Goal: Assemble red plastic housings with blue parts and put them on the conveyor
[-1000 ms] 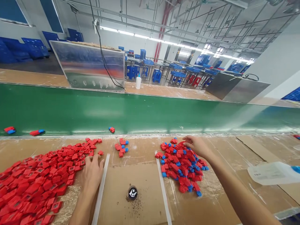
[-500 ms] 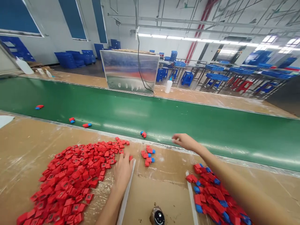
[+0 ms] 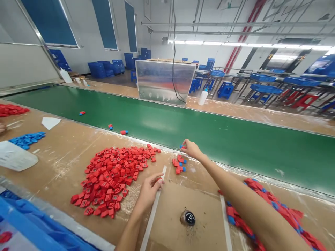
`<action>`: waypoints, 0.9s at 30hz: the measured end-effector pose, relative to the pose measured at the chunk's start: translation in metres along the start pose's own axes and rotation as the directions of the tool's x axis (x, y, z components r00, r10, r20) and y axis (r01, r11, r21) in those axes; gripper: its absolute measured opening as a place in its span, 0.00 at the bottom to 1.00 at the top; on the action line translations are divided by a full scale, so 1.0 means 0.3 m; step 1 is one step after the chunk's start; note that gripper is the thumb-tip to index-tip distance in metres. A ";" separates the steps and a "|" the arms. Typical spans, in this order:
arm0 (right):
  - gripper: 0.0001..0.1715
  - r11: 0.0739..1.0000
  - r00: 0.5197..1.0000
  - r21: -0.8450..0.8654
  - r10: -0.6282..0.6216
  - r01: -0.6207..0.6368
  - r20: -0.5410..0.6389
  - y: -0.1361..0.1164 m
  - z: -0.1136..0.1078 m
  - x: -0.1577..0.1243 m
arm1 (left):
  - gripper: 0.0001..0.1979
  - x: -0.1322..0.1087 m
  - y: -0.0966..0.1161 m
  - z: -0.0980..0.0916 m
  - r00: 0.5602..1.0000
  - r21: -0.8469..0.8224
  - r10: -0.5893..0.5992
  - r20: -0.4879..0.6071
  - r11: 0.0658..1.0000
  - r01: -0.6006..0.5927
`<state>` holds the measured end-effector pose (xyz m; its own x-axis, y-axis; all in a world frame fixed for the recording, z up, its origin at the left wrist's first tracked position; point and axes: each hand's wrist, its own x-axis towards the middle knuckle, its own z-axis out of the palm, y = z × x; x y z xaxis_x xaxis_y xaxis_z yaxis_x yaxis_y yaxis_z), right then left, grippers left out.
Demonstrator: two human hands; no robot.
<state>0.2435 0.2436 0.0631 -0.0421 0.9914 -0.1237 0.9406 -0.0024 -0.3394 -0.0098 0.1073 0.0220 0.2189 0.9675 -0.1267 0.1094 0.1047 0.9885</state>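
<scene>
My left hand (image 3: 148,191) pinches a small red plastic block (image 3: 160,180) above the left white strip (image 3: 154,211) of a cardboard panel (image 3: 170,216). To its left lies a large heap of loose red blocks (image 3: 112,177). At the near edge of the green conveyor belt (image 3: 157,120), my right hand (image 3: 193,149) has its fingertips closed on a red-and-blue piece (image 3: 182,146). Several joined red-and-blue pieces (image 3: 179,164) lie just below that hand. Under my right forearm, partly hidden, is a pile of red-and-blue pieces (image 3: 274,205).
A round black-topped object (image 3: 188,218) stands on the cardboard. A few red-and-blue pieces (image 3: 124,132) lie on the belt. Blue parts (image 3: 27,140), a white plastic container (image 3: 17,157) and another person's hand (image 3: 2,128) are at left. A blue crate (image 3: 39,223) sits lower left.
My left hand has come away from the red heap with a red block. My right hand has reached left and taken hold of the red-and-blue piece. The view has turned left.
</scene>
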 end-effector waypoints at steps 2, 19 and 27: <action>0.13 0.999 0.999 0.019 -0.037 0.037 -0.005 0.030 -0.033 -0.121 | 0.24 -0.024 -0.003 0.010 0.999 -0.062 -0.010 0.052 0.998 0.014; 0.13 0.998 0.981 0.002 0.060 -0.062 0.187 0.104 0.082 -0.912 | 0.09 -0.173 0.007 0.082 0.972 0.351 0.203 0.116 0.907 -0.231; 0.17 0.955 0.998 -0.289 0.052 -0.059 -0.029 0.115 0.148 -0.938 | 0.19 -0.177 -0.024 0.053 0.958 0.666 0.284 0.028 0.710 -0.230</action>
<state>0.2727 -0.0411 0.0447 0.0171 0.9933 -0.1143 0.9986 -0.0226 -0.0472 -0.0067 0.0514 0.0204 0.2681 0.9504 0.1574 0.6728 -0.3017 0.6755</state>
